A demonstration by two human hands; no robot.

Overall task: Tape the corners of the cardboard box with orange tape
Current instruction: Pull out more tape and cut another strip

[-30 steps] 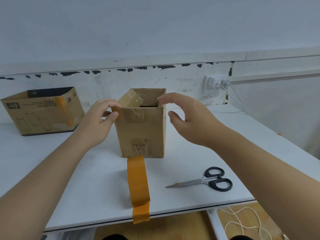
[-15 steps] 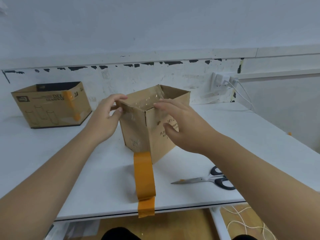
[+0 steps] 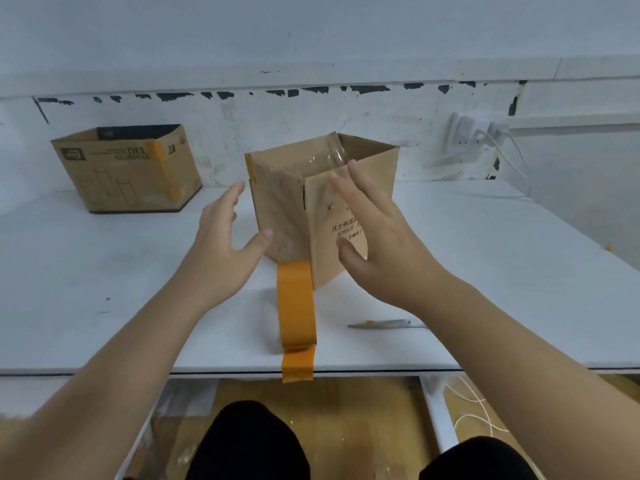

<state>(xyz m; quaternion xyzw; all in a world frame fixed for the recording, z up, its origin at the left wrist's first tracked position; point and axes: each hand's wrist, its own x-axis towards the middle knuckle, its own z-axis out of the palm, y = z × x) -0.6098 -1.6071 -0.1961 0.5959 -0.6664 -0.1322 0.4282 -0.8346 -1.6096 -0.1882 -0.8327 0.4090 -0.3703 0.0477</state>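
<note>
1. The small open-topped brown cardboard box (image 3: pixel 322 209) stands at the centre of the frame on the white table (image 3: pixel 485 271), one unsealed vertical corner turned toward the camera.
2. The left hand (image 3: pixel 225 244) and right hand (image 3: pixel 374 244) flank it with fingers spread, gripping nothing.
3. A long orange tape strip (image 3: pixel 297 306) lies below the box, reaching over the table edge.
4. Likely next: lift that strip and press it along the facing corner.
</note>
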